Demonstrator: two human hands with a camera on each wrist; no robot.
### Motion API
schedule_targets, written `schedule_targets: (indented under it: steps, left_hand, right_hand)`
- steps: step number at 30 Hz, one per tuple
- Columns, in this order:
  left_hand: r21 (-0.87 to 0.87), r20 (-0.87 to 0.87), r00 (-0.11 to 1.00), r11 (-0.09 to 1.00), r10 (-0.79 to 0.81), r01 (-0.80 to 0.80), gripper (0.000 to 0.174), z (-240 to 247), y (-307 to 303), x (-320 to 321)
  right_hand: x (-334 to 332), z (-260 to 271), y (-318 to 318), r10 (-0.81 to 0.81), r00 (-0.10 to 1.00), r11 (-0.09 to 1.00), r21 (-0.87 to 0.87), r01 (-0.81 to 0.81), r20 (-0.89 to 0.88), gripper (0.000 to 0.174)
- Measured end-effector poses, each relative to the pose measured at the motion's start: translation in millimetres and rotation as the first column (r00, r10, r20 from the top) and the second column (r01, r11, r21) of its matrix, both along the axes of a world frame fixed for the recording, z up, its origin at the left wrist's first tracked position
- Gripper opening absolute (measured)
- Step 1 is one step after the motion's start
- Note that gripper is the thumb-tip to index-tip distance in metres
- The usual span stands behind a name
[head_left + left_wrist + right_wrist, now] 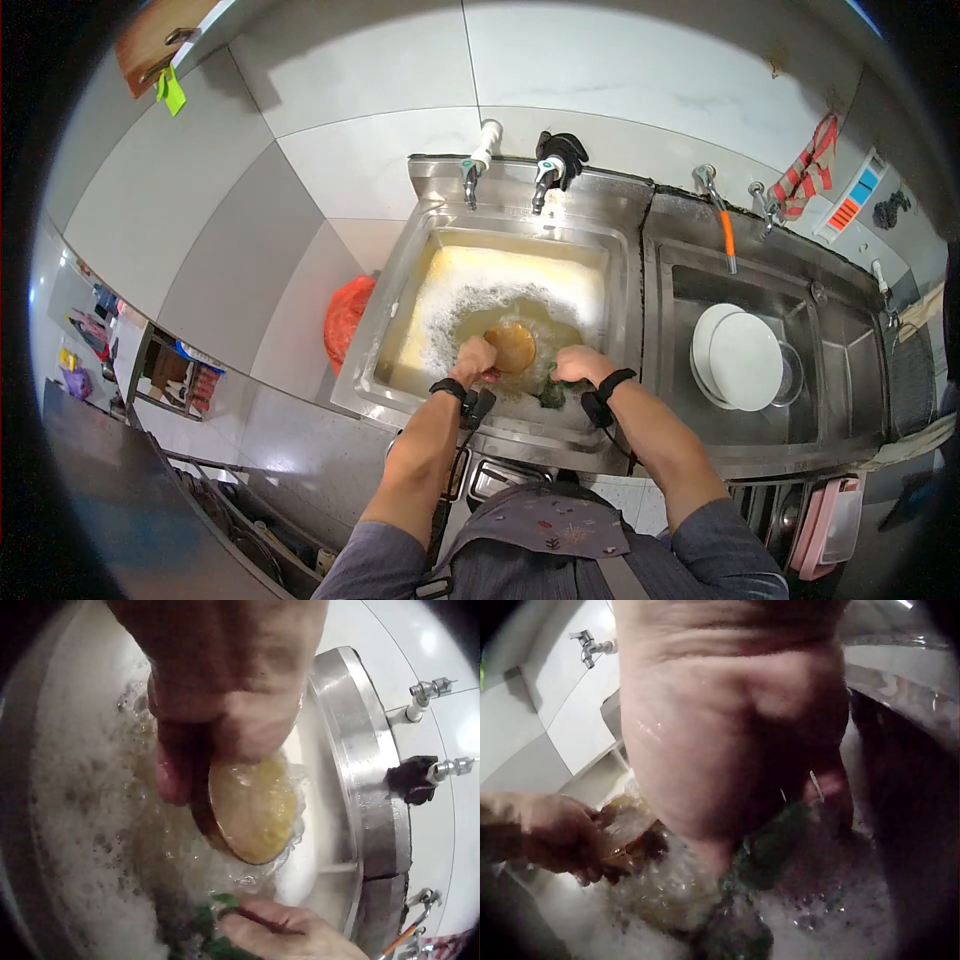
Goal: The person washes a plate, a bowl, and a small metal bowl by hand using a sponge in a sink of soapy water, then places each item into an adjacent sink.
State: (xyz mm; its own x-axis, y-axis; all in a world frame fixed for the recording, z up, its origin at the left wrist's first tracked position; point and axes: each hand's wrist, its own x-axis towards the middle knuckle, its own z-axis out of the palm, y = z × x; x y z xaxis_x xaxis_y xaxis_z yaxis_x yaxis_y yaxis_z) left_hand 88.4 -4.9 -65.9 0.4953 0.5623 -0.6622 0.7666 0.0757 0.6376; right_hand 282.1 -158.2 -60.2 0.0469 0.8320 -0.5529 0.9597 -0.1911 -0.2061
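In the head view my left hand point(476, 357) grips a small round amber bowl point(512, 347) by its rim, over the soapy water in the left sink point(395, 395). Seen from the left wrist, the bowl point(255, 810) is tilted, with its wet, yellowish inside showing and water around its edge. My right hand point(583, 364), just right of the bowl, holds a dark green scrubbing mesh point(550, 392) that hangs into the suds. From the right wrist, the mesh point(769, 851) bunches under the fingers, partly hidden by the hand.
White foam point(440, 290) lines the left sink, below two taps, one with a black glove point(566, 155) over it. Stacked white plates point(745, 362) and a clear bowl point(790, 375) stand in the right sink. A red bag point(348, 318) is left of the sinks.
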Motion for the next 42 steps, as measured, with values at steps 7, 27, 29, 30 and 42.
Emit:
schedule_targets:
  steps: [7,27,29,30,42]
  left_hand:
    - [0.195,0.511,0.814,0.886,0.275,-0.421,0.026,-4.1,-5.4,3.0]
    - [0.437,0.152,0.937,0.872,-0.314,0.221,0.024,35.8,-52.0,33.1]
    - [0.502,0.117,0.932,0.830,-0.343,0.243,0.024,38.4,-53.8,31.0]
    - [0.572,0.081,0.928,0.779,-0.365,0.257,0.024,38.5,-53.0,29.2]
    - [0.583,-0.112,0.712,0.534,-0.693,0.612,0.024,42.1,-39.7,-2.9]
  right_hand:
    - [-2.2,50.3,0.2,-0.328,0.676,0.871,0.065,0.486,-0.660,0.081]
    - [48.8,127.3,-103.2,-0.260,0.963,0.319,0.936,0.150,-0.066,0.048]
    - [86.5,130.8,-139.1,-0.441,0.896,0.327,0.922,0.208,-0.045,0.044]
    - [101.8,131.6,-159.8,-0.527,0.849,0.304,0.925,0.229,-0.037,0.042]
    - [121.6,72.5,-287.4,-0.495,0.781,0.868,0.252,0.428,0.381,0.025]
